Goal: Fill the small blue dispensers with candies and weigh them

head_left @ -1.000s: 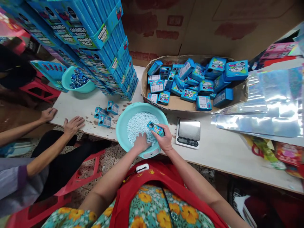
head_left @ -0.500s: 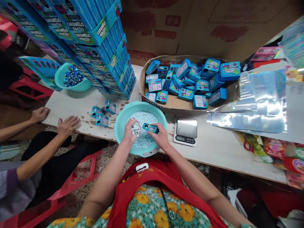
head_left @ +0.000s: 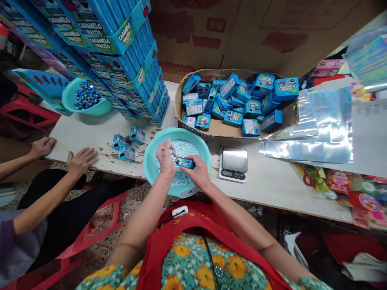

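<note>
My left hand [head_left: 166,159] is cupped around a handful of small white candies [head_left: 174,155] and tilts toward the box beside it. My right hand [head_left: 197,171] grips a small blue candy box [head_left: 186,163] by its outer end. The box's near end meets the candies at my left fingers; whether any are inside is hidden. Both hands are over a turquoise basin [head_left: 147,157] with many more white candies [head_left: 186,147] in it. A digital scale [head_left: 234,159] sits just right of the basin.
A cut-down carton [head_left: 223,129] of blue boxes stands behind the basin. Display boxes [head_left: 133,60] are stacked at left, beside a bowl [head_left: 101,108] of blue-wrapped candies. Several small boxes [head_left: 126,153] lie left of the basin. A co-worker's hand [head_left: 81,161] rests on the table. Shiny sheets [head_left: 317,149] lie right.
My left hand has turned over toward the box, its candies now against the box's end. The box has come closer to that hand. The whole view has shifted slightly.
</note>
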`<state>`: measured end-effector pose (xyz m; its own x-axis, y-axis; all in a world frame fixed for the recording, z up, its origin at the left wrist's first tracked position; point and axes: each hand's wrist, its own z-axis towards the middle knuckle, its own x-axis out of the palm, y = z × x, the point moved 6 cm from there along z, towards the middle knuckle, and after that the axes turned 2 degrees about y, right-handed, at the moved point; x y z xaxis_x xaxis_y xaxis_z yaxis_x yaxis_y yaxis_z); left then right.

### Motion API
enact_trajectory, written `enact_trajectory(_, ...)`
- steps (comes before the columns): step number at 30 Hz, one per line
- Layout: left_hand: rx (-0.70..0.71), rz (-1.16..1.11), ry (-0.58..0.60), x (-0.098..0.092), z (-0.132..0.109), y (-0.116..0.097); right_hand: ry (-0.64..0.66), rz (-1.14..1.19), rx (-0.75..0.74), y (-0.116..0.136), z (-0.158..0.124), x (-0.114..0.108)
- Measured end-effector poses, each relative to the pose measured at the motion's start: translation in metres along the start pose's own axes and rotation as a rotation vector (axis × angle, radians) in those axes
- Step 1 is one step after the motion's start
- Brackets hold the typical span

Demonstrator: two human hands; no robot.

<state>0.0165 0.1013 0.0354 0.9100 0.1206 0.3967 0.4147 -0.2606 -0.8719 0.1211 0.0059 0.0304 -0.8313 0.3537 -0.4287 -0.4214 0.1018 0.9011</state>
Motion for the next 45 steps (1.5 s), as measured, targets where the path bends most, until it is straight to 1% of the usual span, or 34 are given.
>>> enact_trajectory(3, -0.038, -0.008, 0.026, 0.004, -0.003, -0.003, 0.007, 0.015, -0.003, 0.002, 0.001, -0.003)
enact_trajectory(6, -0.094, -0.027, 0.053, 0.007, -0.006, -0.010, 0.025, 0.081, 0.015, 0.003, 0.000, -0.009)
enact_trajectory(9, -0.108, -0.014, 0.094, 0.002, -0.001, -0.014, 0.053, 0.176, 0.043, -0.001, -0.001, -0.014)
enact_trajectory(11, -0.092, 0.142, 0.118, -0.008, 0.006, -0.010, 0.054, 0.211, 0.083, -0.009, 0.000, -0.016)
enact_trajectory(13, -0.080, 0.414, 0.144, -0.021, 0.012, 0.000, 0.045, 0.226, 0.112, -0.017, 0.001, -0.016)
enact_trajectory(15, -0.045, 0.649, 0.195, -0.030, 0.013, 0.011, 0.039, 0.245, 0.113, -0.023, 0.003, -0.015)
enact_trajectory(16, -0.015, 0.708, 0.225, -0.032, 0.011, 0.015, 0.040, 0.260, 0.113, -0.024, 0.004, -0.015)
enact_trajectory(18, 0.046, 0.723, 0.287, -0.031, 0.002, 0.019, 0.037, 0.298, 0.131, -0.026, 0.005, -0.014)
enact_trajectory(21, 0.064, 0.744, 0.441, -0.019, -0.015, 0.017, 0.038, 0.338, 0.147, -0.024, 0.006, -0.014)
enact_trajectory(23, 0.064, 0.851, 0.540, -0.011, -0.022, 0.013, 0.046, 0.320, 0.144, -0.019, 0.005, -0.015)
enact_trajectory(25, 0.091, 0.982, 0.577, -0.007, -0.022, 0.005, 0.049, 0.285, 0.153, -0.013, 0.004, -0.018)
enact_trajectory(27, 0.151, 1.071, 0.556, -0.009, -0.016, -0.004, 0.023, 0.278, 0.188, -0.009, 0.003, -0.028)
enact_trajectory(29, 0.190, 1.117, 0.501, -0.016, -0.004, -0.008, -0.026, 0.323, 0.226, -0.008, 0.001, -0.047)
enact_trajectory(30, 0.196, 1.163, 0.485, -0.020, 0.002, -0.007, -0.053, 0.356, 0.230, -0.008, -0.001, -0.059)
enact_trajectory(32, 0.214, 1.324, 0.509, -0.026, 0.012, 0.000, -0.117, 0.395, 0.192, -0.012, -0.004, -0.090)
enact_trajectory(34, 0.236, 1.498, 0.572, -0.026, 0.017, 0.009, -0.206, 0.354, 0.136, -0.022, -0.008, -0.125)
enact_trajectory(35, 0.241, 1.544, 0.586, -0.023, 0.019, 0.011, -0.250, 0.319, 0.127, -0.031, -0.009, -0.141)
enact_trajectory(36, 0.248, 1.550, 0.582, -0.015, 0.022, 0.011, -0.288, 0.290, 0.134, -0.042, -0.011, -0.154)
enact_trajectory(37, 0.272, 1.529, 0.564, -0.002, 0.025, 0.009, -0.320, 0.275, 0.154, -0.056, -0.012, -0.166)
enact_trajectory(38, 0.318, 1.500, 0.543, 0.016, 0.030, 0.006, -0.344, 0.277, 0.182, -0.071, -0.012, -0.174)
enact_trajectory(39, 0.386, 1.479, 0.523, 0.039, 0.035, 0.003, -0.366, 0.288, 0.209, -0.086, -0.013, -0.181)
enact_trajectory(41, 0.529, 1.506, 0.505, 0.096, 0.050, 0.003, -0.407, 0.295, 0.250, -0.114, -0.012, -0.189)
enact_trajectory(42, 0.554, 1.568, 0.501, 0.125, 0.061, 0.009, -0.425, 0.285, 0.268, -0.125, -0.012, -0.191)
enact_trajectory(43, 0.533, 1.668, 0.507, 0.151, 0.074, 0.020, -0.439, 0.269, 0.284, -0.135, -0.012, -0.193)
enact_trajectory(44, 0.463, 1.790, 0.537, 0.175, 0.088, 0.036, -0.446, 0.253, 0.298, -0.143, -0.012, -0.195)
enact_trajectory(45, 0.366, 1.904, 0.584, 0.194, 0.101, 0.055, -0.446, 0.244, 0.308, -0.148, -0.012, -0.196)
